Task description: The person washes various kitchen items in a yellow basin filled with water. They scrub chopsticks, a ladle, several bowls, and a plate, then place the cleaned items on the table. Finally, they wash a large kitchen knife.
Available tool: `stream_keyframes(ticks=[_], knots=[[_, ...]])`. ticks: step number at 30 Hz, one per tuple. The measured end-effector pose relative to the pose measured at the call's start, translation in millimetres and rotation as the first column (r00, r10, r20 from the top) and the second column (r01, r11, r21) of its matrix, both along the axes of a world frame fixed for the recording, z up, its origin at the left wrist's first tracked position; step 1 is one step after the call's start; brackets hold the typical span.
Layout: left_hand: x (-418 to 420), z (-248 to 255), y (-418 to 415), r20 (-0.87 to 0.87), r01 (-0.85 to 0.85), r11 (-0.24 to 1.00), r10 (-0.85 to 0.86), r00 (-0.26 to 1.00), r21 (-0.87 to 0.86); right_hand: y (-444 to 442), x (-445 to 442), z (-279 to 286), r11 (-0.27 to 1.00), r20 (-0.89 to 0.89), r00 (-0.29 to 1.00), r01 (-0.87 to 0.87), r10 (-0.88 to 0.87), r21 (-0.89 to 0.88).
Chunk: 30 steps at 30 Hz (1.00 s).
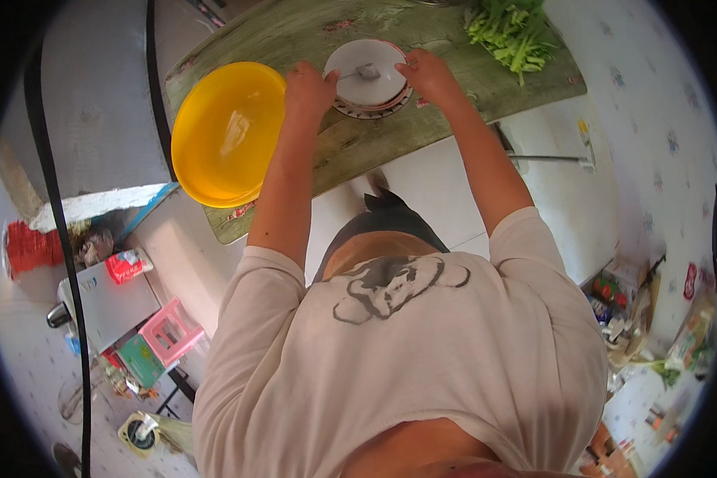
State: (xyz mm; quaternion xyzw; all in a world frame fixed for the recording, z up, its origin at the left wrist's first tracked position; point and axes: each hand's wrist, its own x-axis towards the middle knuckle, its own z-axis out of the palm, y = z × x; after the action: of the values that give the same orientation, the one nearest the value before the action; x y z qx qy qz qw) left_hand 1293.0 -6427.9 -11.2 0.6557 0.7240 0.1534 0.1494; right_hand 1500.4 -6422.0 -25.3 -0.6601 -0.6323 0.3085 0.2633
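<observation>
A white bowl [367, 89] with a metal spoon [367, 72] in it tops a small stack of dishes on the green wood-patterned table. Beneath it a plate with a dark-patterned rim [371, 113] shows. My left hand [312, 86] is at the bowl's left side, thumb against the rim, its other fingers partly hidden. At the opposite side, my right hand [425, 74] pinches the bowl's rim between thumb and fingers. Close beside my left forearm stands a large yellow basin [230, 134], with nothing in it.
Cut green vegetables [514, 45] lie at the table's [358, 161] right end, near the patterned wall. Part of another dish shows at the far edge. A pink plastic stool [170, 331] and a white cabinet or box [113, 299] stand at the lower left. A black strap crosses the left side.
</observation>
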Motion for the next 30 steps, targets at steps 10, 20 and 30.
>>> stream_keyframes(ticks=[10, 20, 30], knots=[[-16.2, 4.7, 11.8, 0.029, 0.013, 0.996, -0.01, 1.0, -0.092, 15.2, -4.9, 21.3, 0.975, 0.018, 0.975, -0.22, 0.22, 0.016], [-36.9, 23.0, -52.4, 0.635, -0.185, 0.974, 0.064, 0.77, 0.127, 3.1, -149.7, 2.6, 0.892, -0.748, 0.637, -0.428, 0.184, -0.144], [-201.6, -69.4, -28.5, 0.784, -0.408, 0.777, 0.588, 0.2, -0.479, -8.1, -280.7, -33.4, 0.565, -0.647, 0.748, -0.475, -0.145, -0.675]])
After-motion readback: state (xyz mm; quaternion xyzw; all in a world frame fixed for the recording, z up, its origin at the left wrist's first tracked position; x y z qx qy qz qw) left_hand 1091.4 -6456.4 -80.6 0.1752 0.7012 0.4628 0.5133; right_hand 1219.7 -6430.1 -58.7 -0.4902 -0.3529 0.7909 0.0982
